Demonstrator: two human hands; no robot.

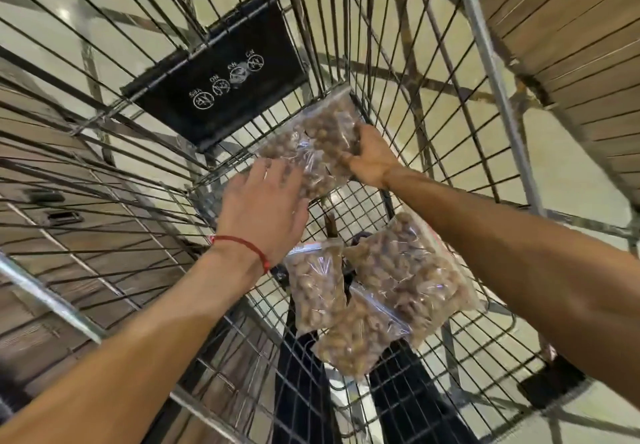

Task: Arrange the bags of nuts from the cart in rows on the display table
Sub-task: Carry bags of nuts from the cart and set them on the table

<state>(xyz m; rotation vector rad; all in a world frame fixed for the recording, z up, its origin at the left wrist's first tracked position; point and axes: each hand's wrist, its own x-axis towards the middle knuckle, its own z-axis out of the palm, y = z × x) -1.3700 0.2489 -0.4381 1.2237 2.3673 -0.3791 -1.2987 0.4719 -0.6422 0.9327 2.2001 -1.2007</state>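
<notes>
Right hand [369, 158]: clenched on the lower edge of a clear zip bag of nuts [330, 121]. The thumb lies on the near face and the fingers wrap the right side. The bag stands tilted, with its zip strip pointing away from the hand toward the far end of the cart [485, 73].

Left hand [263, 198]: released, fingers extended and slightly spread. The fingertips rest on a second bag of nuts [294, 154], which lies just left of and partly under the gripped bag. The two bags touch. Whether this hand bears any weight cannot be told. A red string bracelet [242, 244] circles the left wrist.

Beyond both hands, a black flap [221, 90] printed with white round pictograms hangs against the far wire wall. The gripped bag's upper corner is close to the flap's lower right edge.

Below the hands, toward the person, further bags of nuts [412, 277] lie on the wire floor of the cart, at least three in number. They overlap one another, and one lies directly under the left wrist. They are well apart from the two bags at the hands.

Outside the wire walls, wood-slat panelling [69, 236] stands to the left of the left forearm and up beyond the right forearm. A pale glossy floor [433, 153] shows through the mesh.
</notes>
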